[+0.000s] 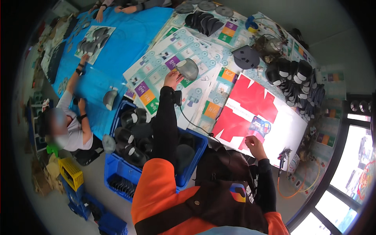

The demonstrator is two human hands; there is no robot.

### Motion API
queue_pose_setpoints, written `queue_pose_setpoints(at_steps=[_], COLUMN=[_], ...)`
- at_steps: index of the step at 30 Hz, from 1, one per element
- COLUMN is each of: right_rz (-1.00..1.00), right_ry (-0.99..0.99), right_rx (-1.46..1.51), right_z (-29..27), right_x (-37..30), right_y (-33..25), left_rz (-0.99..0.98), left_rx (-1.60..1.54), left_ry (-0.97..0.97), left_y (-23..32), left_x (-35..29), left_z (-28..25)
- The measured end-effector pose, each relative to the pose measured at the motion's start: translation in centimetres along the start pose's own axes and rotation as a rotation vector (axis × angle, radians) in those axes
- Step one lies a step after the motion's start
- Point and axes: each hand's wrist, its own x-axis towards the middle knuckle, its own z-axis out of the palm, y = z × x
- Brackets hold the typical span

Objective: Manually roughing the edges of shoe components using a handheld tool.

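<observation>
My left hand [172,79] is closed on the near edge of a grey, curved cap visor [188,69]. The visor is raised over printed paper sheets [156,70] that cover the table. My right hand [255,147] is beside the near edge of a red cut-out sheet [252,98], its fingers curled in. Whether anything small is between those fingers cannot be seen. Close to its fingertips lies a dark round printed piece [259,126]. A dark grey cap [246,57] rests farther back on the table.
Stacked black caps [291,74] stand at the right. A spray gun [284,154] with an orange hose hangs at the table's near right edge. Blue crates [199,150] with dark curved pieces stand left of me. A co-worker [72,121] reaches across the blue tabletop [129,35].
</observation>
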Motion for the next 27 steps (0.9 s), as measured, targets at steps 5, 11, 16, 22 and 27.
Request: queue_pose_setpoints(at_steps=[5,11,16,22,27], right_rz=[0.127,0.216,0.196,0.219,0.106], right_ry=[0.115,0.147,0.125,0.121,-0.005], right_rx=[0.035,0.216,0.182,0.207,0.183], right_z=[-2.1,-2.3,-2.6,-3.3,-3.1], right_x=[-2.7,-3.8,-3.5,-3.2,-0.7], right_y=[0.4,1.6,1.6,1.2,1.0], left_rz=[-0.002,0.063,0.32,-0.169,-0.034], left_rx=[0.049,0.169,0.671,1.332,1.284], left_ry=[-0.06,-0.018,0.39,1.031,0.952], left_y=[-2.0,-3.9,-2.4,-0.7,-0.9], left_x=[5.9,7.9,4.1,-12.0,-14.9], left_z=[5.7,6.3,2.5,-9.1,-17.6])
